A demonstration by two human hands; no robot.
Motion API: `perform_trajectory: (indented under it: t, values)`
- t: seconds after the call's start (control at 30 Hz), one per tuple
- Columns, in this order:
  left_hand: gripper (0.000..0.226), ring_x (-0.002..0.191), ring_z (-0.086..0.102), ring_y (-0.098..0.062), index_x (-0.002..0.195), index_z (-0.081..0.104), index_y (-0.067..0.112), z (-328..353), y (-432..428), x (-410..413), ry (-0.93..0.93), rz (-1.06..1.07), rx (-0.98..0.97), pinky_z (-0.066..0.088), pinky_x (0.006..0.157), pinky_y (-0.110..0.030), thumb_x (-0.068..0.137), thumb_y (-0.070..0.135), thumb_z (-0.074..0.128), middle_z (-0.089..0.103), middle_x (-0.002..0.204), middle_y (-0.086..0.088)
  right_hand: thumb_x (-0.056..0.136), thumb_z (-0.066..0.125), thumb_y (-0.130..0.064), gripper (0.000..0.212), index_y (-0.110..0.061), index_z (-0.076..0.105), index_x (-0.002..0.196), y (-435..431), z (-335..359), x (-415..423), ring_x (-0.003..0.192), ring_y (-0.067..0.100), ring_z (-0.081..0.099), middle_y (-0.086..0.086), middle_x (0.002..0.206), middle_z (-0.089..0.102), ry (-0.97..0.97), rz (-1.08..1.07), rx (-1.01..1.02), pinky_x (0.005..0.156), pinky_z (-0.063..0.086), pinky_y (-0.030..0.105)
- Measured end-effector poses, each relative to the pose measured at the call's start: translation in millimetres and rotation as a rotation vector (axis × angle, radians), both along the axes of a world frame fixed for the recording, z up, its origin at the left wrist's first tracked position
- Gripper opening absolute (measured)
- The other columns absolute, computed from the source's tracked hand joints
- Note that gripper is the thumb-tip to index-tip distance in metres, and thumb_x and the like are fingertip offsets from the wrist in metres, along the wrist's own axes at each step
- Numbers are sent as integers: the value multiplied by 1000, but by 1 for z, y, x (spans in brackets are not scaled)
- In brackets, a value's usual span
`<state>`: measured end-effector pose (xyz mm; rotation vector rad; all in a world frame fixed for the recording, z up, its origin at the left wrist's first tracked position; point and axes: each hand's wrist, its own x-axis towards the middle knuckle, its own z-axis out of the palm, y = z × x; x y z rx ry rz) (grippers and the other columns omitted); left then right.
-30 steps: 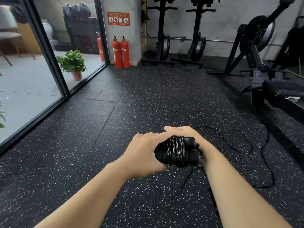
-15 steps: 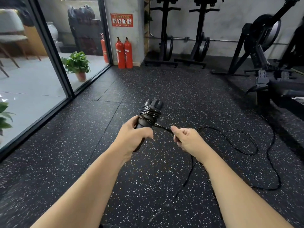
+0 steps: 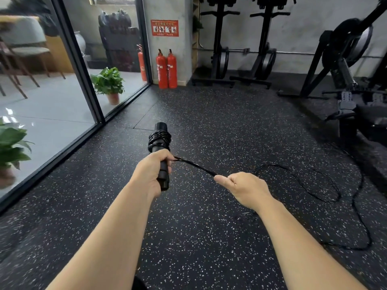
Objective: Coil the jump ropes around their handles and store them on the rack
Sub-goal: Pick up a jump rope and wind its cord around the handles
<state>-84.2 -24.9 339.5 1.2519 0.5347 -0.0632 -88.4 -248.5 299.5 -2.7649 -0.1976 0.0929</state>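
Two bare hands in view, forearms reaching in from the bottom edge. Left hand (image 3: pixel 151 170) wrapped round the jump-rope handles (image 3: pixel 160 155), fingers curled tight on the lower half; handles held near upright, top end tilted slightly away. How many handles in that bundle: cannot tell, looks like one black mass. Several turns of black rope coiled round the upper part, just above the left fist. Exact number of turns unreadable.

Right hand (image 3: pixel 245 188) closed in a fist, thumb forward, pinching the rope (image 3: pixel 194 165) where it leaves the handles. Short stretch drawn taut between the two hands, sloping down to the right.

Beyond the right fist, the loose rope (image 3: pixel 326 197) lying on the floor (image 3: pixel 209 114) in open loops, off toward the right edge. Floor black rubber with white flecks.

Count of surroundings: three red fire extinguishers, two (image 3: pixel 167 70) side by side against the grey pillar, one (image 3: pixel 142 63) behind the glass. One red sign (image 3: pixel 164 28) on the pillar above them. Two potted plants beyond the glass wall, one (image 3: pixel 109 83) in a reddish pot near the door frame, one (image 3: pixel 10 147) at the left edge, also in a pot. Two upright black machines (image 3: pixel 243 45) with flywheels at the far wall, one rowing machine (image 3: pixel 345 65) on the right.
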Motion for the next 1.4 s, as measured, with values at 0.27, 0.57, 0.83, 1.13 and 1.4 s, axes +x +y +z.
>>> perform_trajectory:
  t: [0.27,0.57,0.83,1.13,1.4]
  values:
    - [15,50,46,-12,80,56,13,1,-2,-1,-89,17,59,35,47,-23,75,2,65,54,66,-3,77,6,-83,76,-17,41,61,6,-12,3,60,21,46,-2,62,49,121,-188,-36,57,34,32]
    - [11,54,50,-13,71,57,13,12,-9,-7,0,-177,-11,38,53,-22,75,6,64,58,65,-2,95,18,-65,66,-18,64,88,1,-13,6,94,21,61,-1,92,68,213,-229,297,88,44,39]
    - [12,52,49,-13,68,57,13,13,-34,-10,62,-321,52,37,46,-19,77,7,62,57,62,-2,100,50,-28,27,-21,58,124,40,21,0,100,10,57,-6,111,63,-4,83,532,86,46,27]
    - [11,51,48,-13,70,56,13,11,-31,-6,65,-225,50,36,48,-21,76,7,64,57,61,-1,100,50,-31,33,-13,70,81,31,15,1,52,11,43,-3,59,50,120,107,523,57,38,29]
    - [19,55,43,-15,88,64,7,4,-30,-7,-123,-47,328,34,47,-23,71,1,69,53,68,-4,101,39,-47,50,-14,75,91,27,24,-9,64,19,59,-6,40,44,429,77,617,86,46,37]
